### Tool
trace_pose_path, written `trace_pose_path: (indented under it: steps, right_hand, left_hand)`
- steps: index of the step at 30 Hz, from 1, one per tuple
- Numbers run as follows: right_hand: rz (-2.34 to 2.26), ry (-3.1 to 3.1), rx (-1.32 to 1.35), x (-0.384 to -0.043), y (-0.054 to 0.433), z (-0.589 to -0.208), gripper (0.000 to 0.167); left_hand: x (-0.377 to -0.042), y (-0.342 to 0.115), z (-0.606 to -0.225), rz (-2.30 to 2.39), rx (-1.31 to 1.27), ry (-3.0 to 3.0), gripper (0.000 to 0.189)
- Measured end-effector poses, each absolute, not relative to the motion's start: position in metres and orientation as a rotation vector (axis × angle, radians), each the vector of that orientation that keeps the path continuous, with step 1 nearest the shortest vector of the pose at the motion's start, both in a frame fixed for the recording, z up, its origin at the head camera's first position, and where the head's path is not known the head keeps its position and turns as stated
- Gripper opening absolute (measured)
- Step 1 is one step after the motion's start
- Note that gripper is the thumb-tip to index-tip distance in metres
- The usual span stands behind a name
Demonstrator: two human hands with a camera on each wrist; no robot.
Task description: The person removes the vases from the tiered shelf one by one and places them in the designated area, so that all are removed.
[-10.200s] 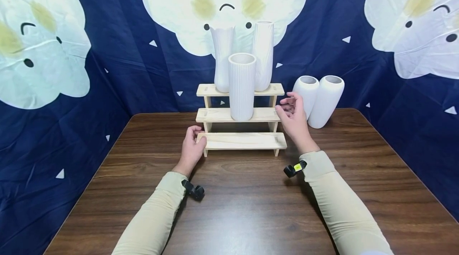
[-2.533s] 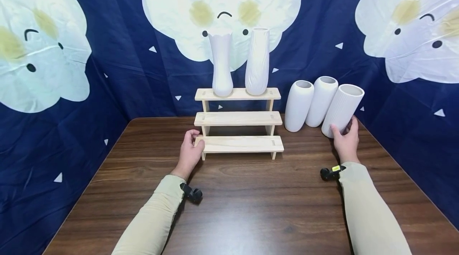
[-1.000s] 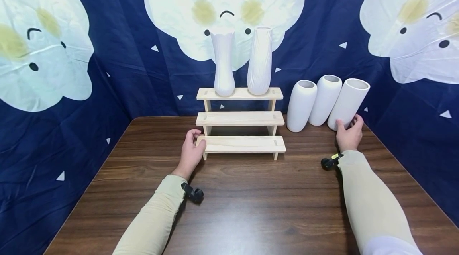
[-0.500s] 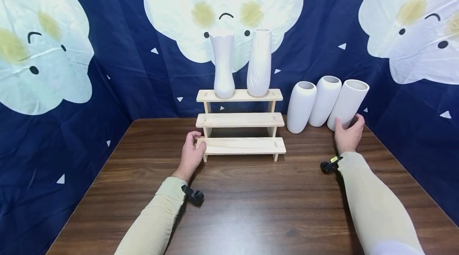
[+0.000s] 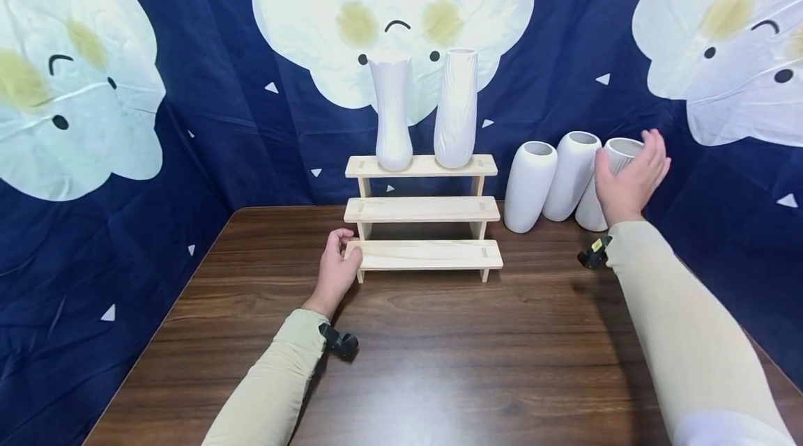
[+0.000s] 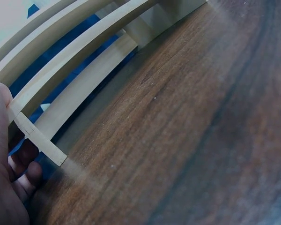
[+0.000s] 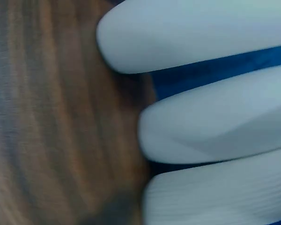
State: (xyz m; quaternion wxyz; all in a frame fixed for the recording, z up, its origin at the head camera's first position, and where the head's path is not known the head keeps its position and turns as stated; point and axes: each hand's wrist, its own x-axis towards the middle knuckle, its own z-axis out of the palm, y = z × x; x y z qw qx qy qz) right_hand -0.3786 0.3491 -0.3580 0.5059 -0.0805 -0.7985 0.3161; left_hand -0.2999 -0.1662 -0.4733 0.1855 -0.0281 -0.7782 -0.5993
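My left hand [image 5: 337, 268] grips the left end of a three-step wooden display stand [image 5: 429, 254], thumb on the lowest shelf. In the left wrist view its fingertips [image 6: 33, 173] curl beneath the board by the leg. My right hand [image 5: 630, 178] is raised in front of a white ribbed vase [image 5: 591, 209], fingers spread and holding nothing; it hides much of that vase. Two smooth white vases, the left one [image 5: 530, 188] and the middle one [image 5: 571, 178], stand beside the ribbed one. The right wrist view shows the ribbed vase [image 7: 220, 197] at the bottom, without the hand.
On the top shelf stand a white vase with a wavy rim [image 5: 393, 118] and a white vase with swirled grooves [image 5: 456, 111]. A dark blue curtain [image 5: 207, 118] with cloud faces encloses the back and sides of the brown wooden table [image 5: 439, 348].
The ribbed vase went from the middle shelf to the table's right side, beside the smooth vases. Within the last half second my right hand released it and rose. The left hand stayed put.
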Motion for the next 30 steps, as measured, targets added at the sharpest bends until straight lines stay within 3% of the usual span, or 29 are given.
trace_pose_path:
  steps: [13, 30]
  right_hand:
    - [0.475, -2.619, -0.120, -0.399, 0.341, -0.302, 0.099]
    - [0.344, -2.719, -0.090, -0.400, 0.342, -0.294, 0.108]
  left_hand:
    - [-0.301, -0.166, -0.478, -1.667, -0.084, -2.179, 0.034]
    - [-0.302, -0.167, -0.477, -1.660, -0.094, -2.178, 0.036]
